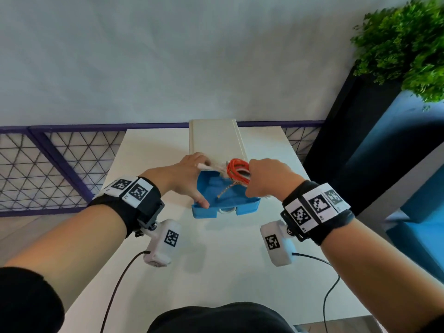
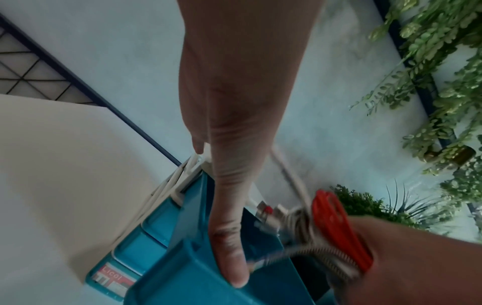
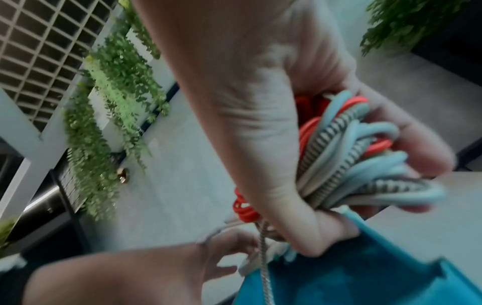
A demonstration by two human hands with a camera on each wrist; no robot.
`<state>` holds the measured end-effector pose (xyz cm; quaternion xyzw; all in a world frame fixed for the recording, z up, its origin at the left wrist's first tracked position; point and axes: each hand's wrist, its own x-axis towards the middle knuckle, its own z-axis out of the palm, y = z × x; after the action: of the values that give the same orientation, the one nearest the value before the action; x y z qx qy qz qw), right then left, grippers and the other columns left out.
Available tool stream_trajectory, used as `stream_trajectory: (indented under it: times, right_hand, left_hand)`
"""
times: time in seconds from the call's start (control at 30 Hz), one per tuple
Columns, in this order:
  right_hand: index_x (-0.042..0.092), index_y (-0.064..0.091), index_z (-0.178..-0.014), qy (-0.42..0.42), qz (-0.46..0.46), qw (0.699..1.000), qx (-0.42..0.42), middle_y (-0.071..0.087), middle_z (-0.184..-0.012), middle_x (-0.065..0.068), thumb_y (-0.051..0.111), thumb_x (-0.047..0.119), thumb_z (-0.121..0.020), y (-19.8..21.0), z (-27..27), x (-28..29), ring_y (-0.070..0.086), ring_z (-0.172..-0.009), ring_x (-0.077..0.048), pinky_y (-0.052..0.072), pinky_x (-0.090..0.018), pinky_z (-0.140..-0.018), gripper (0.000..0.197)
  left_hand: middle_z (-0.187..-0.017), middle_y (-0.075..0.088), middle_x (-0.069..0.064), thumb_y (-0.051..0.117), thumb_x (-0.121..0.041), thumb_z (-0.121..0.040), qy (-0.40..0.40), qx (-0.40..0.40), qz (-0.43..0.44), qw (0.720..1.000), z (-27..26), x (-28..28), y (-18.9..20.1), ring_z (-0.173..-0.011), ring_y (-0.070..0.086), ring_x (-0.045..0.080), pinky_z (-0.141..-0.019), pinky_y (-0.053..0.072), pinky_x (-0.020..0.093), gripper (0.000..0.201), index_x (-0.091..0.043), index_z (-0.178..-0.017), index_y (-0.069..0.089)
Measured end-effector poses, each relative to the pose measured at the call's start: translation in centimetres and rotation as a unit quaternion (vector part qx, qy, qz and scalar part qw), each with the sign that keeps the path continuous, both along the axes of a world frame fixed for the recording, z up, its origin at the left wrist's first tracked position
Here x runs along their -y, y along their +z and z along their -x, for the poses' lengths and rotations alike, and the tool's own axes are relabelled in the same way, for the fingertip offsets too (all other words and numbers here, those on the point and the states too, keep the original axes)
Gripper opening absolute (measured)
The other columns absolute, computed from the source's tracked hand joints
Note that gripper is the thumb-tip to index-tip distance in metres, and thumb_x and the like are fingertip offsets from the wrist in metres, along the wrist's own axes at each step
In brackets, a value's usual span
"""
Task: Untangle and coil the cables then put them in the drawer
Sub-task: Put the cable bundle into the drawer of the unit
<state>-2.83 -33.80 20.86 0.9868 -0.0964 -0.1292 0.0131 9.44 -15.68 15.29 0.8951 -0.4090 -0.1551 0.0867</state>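
A blue drawer (image 1: 204, 212) stands pulled out of a cream cabinet (image 1: 216, 138) on the white table. My right hand (image 1: 269, 179) grips a coiled bundle of cables (image 1: 236, 170), orange, pale and braided grey, just above the drawer's back right. The right wrist view shows the bundle of cables (image 3: 352, 154) wrapped by the right hand's fingers (image 3: 417, 148). One braided end (image 1: 227, 191) hangs down into the drawer. My left hand (image 1: 187, 179) is spread along the drawer's left wall. Its thumb (image 2: 229, 258) presses on the rim and its fingertips touch a white piece at the back.
The table (image 1: 216, 260) is narrow, its edges close on both sides. A purple mesh fence (image 1: 48, 164) runs behind it on the left. A black planter (image 1: 360, 140) with a green plant (image 1: 408, 44) and a blue bench (image 1: 420, 212) stand at the right.
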Motion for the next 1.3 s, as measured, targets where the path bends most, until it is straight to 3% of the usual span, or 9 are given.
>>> stream_trajectory:
  times: [0.13, 0.37, 0.5, 0.6, 0.73, 0.9, 1.07, 1.2, 1.3]
  right_hand:
    - [0.013, 0.052, -0.094, 0.042, 0.098, 0.991, -0.080, 0.046, -0.070, 0.002, 0.056, 0.027, -0.085, -0.6, 0.3, -1.7, 0.045, -0.059, -0.014, 0.042, -0.029, -0.064, 0.017]
    - [0.014, 0.050, -0.093, 0.074, 0.140, 0.979, -0.125, 0.046, -0.074, 0.002, 0.043, 0.025, -0.096, -0.2, -1.2, -3.8, 0.049, -0.076, -0.016, 0.041, -0.029, -0.077, 0.013]
    - [0.014, 0.048, -0.087, 0.072, 0.159, 0.976, -0.127, 0.046, -0.074, 0.002, 0.045, 0.024, -0.097, -0.6, -2.0, -4.9, 0.050, -0.081, -0.017, 0.043, -0.030, -0.081, 0.014]
    - [0.016, 0.044, -0.078, 0.071, 0.163, 0.971, -0.158, 0.045, -0.074, 0.003, 0.047, 0.029, -0.097, -1.0, -3.0, -5.6, 0.051, -0.083, -0.016, 0.047, -0.031, -0.087, 0.024]
    - [0.016, 0.055, -0.099, 0.059, 0.202, 0.952, -0.222, 0.053, -0.080, 0.001, 0.052, 0.031, -0.096, -2.0, -4.4, -6.8, 0.061, -0.100, -0.018, 0.050, -0.036, -0.092, 0.016]
    - [0.019, 0.051, -0.127, 0.027, 0.220, 0.948, -0.227, 0.062, -0.111, 0.001, 0.053, 0.039, -0.093, -2.6, -5.5, -7.8, 0.060, -0.110, -0.020, 0.050, -0.032, -0.088, 0.040]
    - [0.017, 0.055, -0.109, 0.046, 0.171, 0.967, -0.181, 0.051, -0.080, 0.000, 0.054, 0.036, -0.094, -2.2, -5.2, -7.5, 0.055, -0.087, -0.020, 0.047, -0.034, -0.076, 0.024]
    - [0.015, 0.056, -0.114, 0.001, 0.100, 0.990, -0.097, 0.048, -0.083, 0.000, 0.048, 0.031, -0.098, -2.5, -4.3, -6.5, 0.059, -0.100, -0.020, 0.041, -0.030, -0.074, 0.025]
    - [0.016, 0.056, -0.114, -0.056, 0.001, 0.998, -0.033, 0.054, -0.088, 0.000, 0.053, 0.045, -0.093, -3.3, -3.9, -5.8, 0.060, -0.097, -0.020, 0.043, -0.028, -0.074, 0.036]
  left_hand:
    - [-0.145, 0.033, -0.003, 0.086, -0.035, -0.062, 0.035, -0.070, 0.047, 0.996, 0.5, -0.7, 1.2, -0.134, 0.031, 0.015, -0.110, 0.026, 0.026, 0.091, -0.015, -0.137, 0.039]
    - [-0.147, 0.045, 0.000, 0.070, -0.023, -0.084, 0.034, -0.062, 0.132, 0.989, 0.3, -1.7, 1.3, -0.134, 0.042, 0.017, -0.107, 0.033, 0.030, 0.034, -0.024, -0.118, 0.063]
    - [-0.151, 0.037, 0.001, 0.056, -0.022, -0.094, -0.003, -0.048, 0.111, 0.993, 0.3, -1.8, 0.8, -0.140, 0.034, 0.015, -0.107, 0.029, 0.027, 0.038, -0.030, -0.131, 0.056]
    - [-0.153, 0.032, 0.002, 0.055, -0.017, -0.094, 0.000, -0.027, 0.101, 0.995, 0.0, -1.9, 0.0, -0.143, 0.029, 0.014, -0.111, 0.026, 0.028, 0.031, -0.019, -0.125, 0.062]
    - [-0.151, 0.036, 0.000, 0.056, -0.015, -0.093, 0.006, -0.008, 0.112, 0.994, 0.3, -1.8, -0.6, -0.144, 0.024, 0.011, -0.111, 0.027, 0.028, 0.033, -0.020, -0.126, 0.061]
    - [-0.158, 0.021, 0.000, 0.046, -0.019, -0.098, -0.035, 0.023, 0.068, 0.997, 1.0, -1.7, -0.1, -0.147, 0.015, 0.016, -0.113, 0.028, 0.037, 0.038, -0.040, -0.130, 0.052]
    - [-0.158, 0.023, 0.001, 0.042, -0.025, -0.099, -0.033, 0.053, 0.041, 0.997, 1.5, -1.7, 0.2, -0.140, 0.033, 0.023, -0.101, 0.041, 0.038, 0.036, -0.044, -0.128, 0.054]
    - [-0.153, 0.030, 0.001, 0.042, -0.025, -0.099, -0.022, 0.073, 0.052, 0.996, 1.9, -1.5, 0.1, -0.130, 0.042, 0.024, -0.096, 0.042, 0.036, 0.036, -0.040, -0.129, 0.054]
    - [-0.146, 0.037, 0.001, 0.044, -0.026, -0.097, -0.007, 0.075, 0.071, 0.995, 2.3, -1.4, 0.1, -0.127, 0.044, 0.023, -0.092, 0.046, 0.037, 0.036, -0.033, -0.130, 0.056]
